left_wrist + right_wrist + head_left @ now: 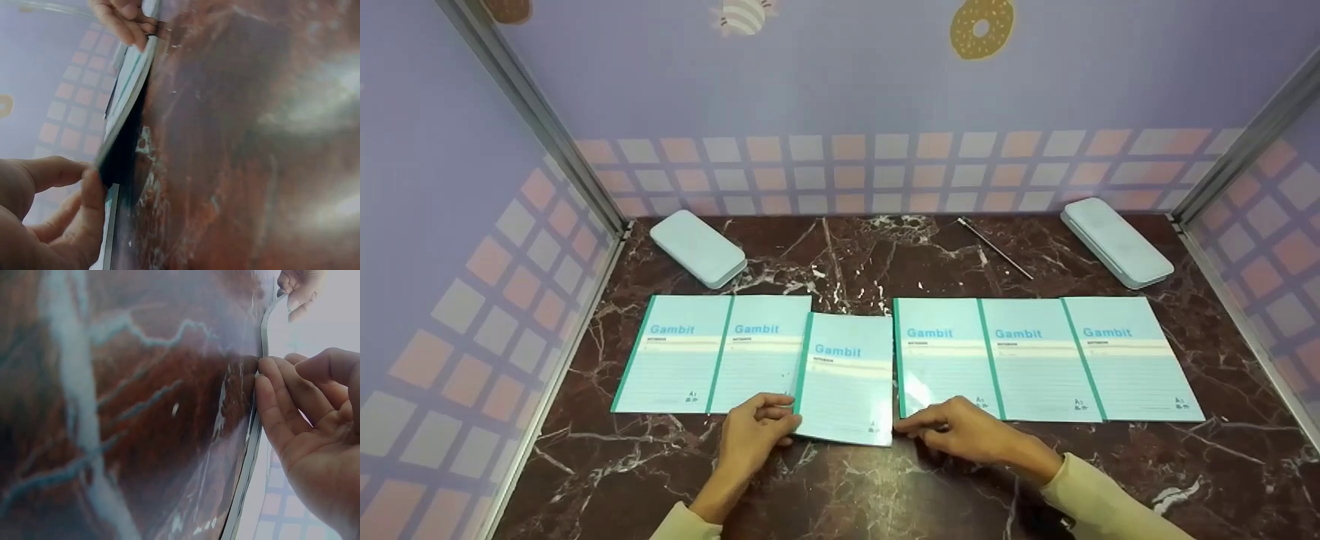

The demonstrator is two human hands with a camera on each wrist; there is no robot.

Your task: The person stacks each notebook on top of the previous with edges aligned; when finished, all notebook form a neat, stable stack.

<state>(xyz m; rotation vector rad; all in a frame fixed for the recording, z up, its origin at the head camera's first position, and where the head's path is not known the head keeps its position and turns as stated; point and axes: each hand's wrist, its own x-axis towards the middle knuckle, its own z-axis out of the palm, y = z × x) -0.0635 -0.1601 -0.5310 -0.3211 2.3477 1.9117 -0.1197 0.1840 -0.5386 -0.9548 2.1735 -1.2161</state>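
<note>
A pale notebook [844, 386] with a green spine and "Gambit" on its cover lies slightly nearer the person than those beside it. The left hand [754, 435] pinches its lower left corner between thumb and fingers; in the left wrist view that corner is raised off the table. At the lower right corner, the right hand [960, 429] touches the edge with its fingertips, the thumb apart from it in the right wrist view. Two matching notebooks [679, 371] lie edge to edge on the left, and three more notebooks [1031, 382] form a row on the right.
Behind the notebooks, a white case [697, 247] lies at the back left and another white case [1117, 244] at the back right. A thin pen-like stick [996, 249] lies between them. Patterned panels [840, 172] enclose the dark marbled table [855, 495] on three sides.
</note>
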